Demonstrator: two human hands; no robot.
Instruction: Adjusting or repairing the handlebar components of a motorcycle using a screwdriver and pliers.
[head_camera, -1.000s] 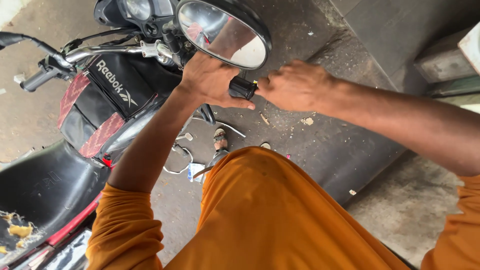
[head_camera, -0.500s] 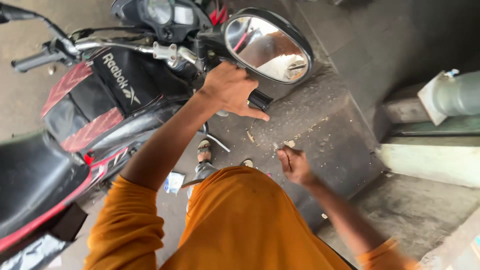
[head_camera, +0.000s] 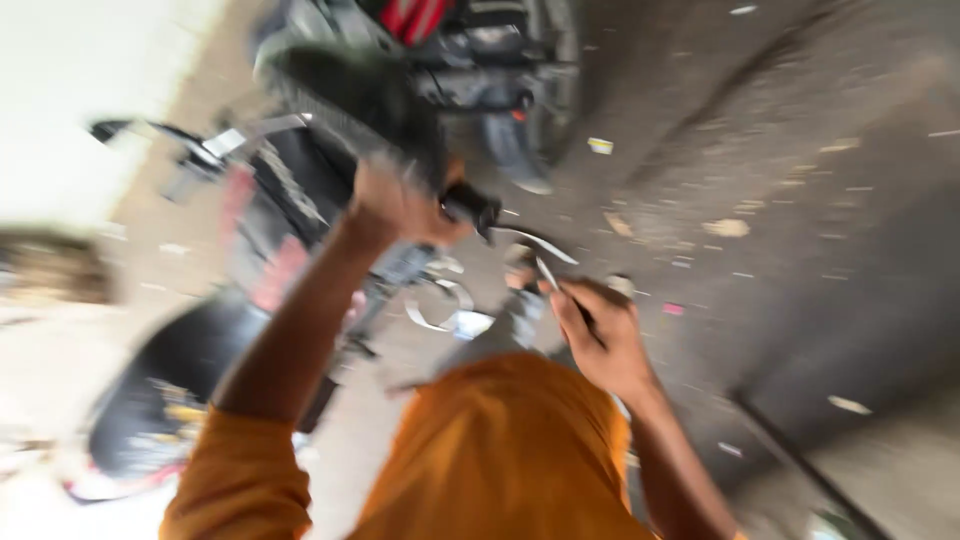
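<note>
The picture is heavily motion-blurred. My left hand (head_camera: 400, 205) is closed around the right handlebar of a black and red motorcycle (head_camera: 290, 230), just inside the black rubber grip (head_camera: 470, 208). The round mirror (head_camera: 350, 90) above it shows only as a dark smear. My right hand (head_camera: 600, 340) is lower and nearer to me, above my orange-clad knee (head_camera: 510, 450). It is closed on a thin metal tool (head_camera: 547, 272) whose tip points up towards the handlebar grip. What kind of tool it is cannot be told.
The motorcycle's black seat (head_camera: 180, 390) lies at lower left, its front wheel area (head_camera: 520, 150) at top centre. Grey concrete ground (head_camera: 780, 200) with small scraps of litter spreads to the right. A step edge (head_camera: 800, 460) runs at lower right.
My right hand came off the handlebar grip, dropped towards the ground, and is now raised holding a thin tool. My left hand stayed on the handlebar. The camera swung sharply.
</note>
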